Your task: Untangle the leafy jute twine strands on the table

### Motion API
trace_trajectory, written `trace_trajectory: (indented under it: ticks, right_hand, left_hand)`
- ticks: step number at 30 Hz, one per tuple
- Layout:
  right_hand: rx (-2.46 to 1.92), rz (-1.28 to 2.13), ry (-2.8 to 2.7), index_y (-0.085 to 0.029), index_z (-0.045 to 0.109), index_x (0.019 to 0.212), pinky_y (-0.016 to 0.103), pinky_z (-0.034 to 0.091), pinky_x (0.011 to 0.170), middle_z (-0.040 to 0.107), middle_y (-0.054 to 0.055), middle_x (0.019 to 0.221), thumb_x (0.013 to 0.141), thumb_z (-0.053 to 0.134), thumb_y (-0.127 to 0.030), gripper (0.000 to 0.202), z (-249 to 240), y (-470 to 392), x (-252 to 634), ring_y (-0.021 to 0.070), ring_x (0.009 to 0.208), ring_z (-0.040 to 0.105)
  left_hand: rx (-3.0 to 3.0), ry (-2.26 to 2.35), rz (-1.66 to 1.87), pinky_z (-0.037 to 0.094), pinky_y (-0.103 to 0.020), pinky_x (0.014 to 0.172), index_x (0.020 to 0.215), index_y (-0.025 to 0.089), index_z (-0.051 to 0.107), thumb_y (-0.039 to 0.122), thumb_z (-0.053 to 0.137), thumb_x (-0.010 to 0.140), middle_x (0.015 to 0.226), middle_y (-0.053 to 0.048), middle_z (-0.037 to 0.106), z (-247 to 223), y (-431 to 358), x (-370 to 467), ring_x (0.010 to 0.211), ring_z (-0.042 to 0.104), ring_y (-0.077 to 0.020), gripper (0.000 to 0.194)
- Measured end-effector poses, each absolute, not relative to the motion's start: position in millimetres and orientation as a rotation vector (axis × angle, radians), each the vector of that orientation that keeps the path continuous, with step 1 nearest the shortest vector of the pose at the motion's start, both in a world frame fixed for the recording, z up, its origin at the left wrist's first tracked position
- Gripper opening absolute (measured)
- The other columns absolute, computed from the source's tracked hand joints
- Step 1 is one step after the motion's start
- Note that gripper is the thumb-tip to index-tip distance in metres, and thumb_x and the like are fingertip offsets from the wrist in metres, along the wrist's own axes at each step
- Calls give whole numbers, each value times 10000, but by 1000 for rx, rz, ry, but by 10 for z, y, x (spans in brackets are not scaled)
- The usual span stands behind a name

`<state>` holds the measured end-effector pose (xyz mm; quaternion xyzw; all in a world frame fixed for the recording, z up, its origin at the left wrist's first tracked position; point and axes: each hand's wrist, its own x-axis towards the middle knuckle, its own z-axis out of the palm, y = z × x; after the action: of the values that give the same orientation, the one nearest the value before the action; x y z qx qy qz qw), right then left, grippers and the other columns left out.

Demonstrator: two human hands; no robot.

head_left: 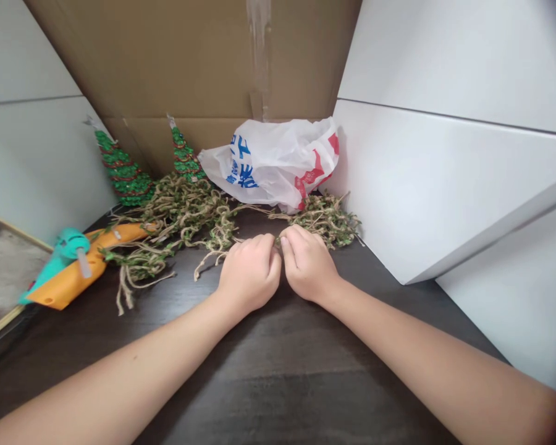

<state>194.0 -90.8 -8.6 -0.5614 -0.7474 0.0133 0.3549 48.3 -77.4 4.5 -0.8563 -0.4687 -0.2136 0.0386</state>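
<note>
My left hand (251, 271) and my right hand (308, 262) are both closed, knuckles up, nearly touching above the dark table. A small bit of green-leafed jute twine (278, 240) shows between my fingertips; the rest of what I grip is hidden by my fingers. Just beyond my right hand lies a small pile of the same leafy twine (334, 221). A larger tangled heap (189, 207) spreads to the left of my left hand, with loose tan ends on the table.
A white plastic bag (278, 164) with blue and red print lies behind the twine. Two green beaded Christmas trees (126, 173) stand at back left. An orange and teal hot glue gun (74, 266) lies at left. Cardboard (176, 55) and white panels (421, 167) enclose the table (282, 383).
</note>
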Motion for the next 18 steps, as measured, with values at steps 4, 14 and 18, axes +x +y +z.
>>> trace_trajectory:
  ticks: [4, 14, 18]
  right_hand:
    - [-1393, 48, -1861, -219, 511, 884, 369, 396, 839, 628, 64, 923, 1011, 310, -252, 240, -80, -901, 1951, 218, 892, 571]
    - [-1288, 195, -1836, -231, 425, 817, 330, 394, 735, 589, 33, 872, 983, 336, -220, 189, -102, -853, 1993, 194, 809, 540]
    - [-1251, 234, -1826, -227, 435, 831, 326, 402, 752, 584, 37, 886, 1005, 333, -231, 202, -95, -858, 1979, 189, 827, 541]
  left_hand:
    - [-2646, -1392, -734, 421, -347, 684, 780, 202, 519, 229, 418, 961, 789, -51, 658, 41, -776, 474, 736, 610, -216, 209]
    - [-2888, -973, -1384, 511, -332, 833, 987, 167, 610, 262, 382, 1007, 921, -85, 675, 31, -827, 425, 881, 630, -189, 248]
    - [-2846, -1054, -1509, 505, -343, 953, 1169, 164, 610, 278, 389, 1024, 1121, -101, 699, 9, -787, 429, 1052, 650, -199, 288]
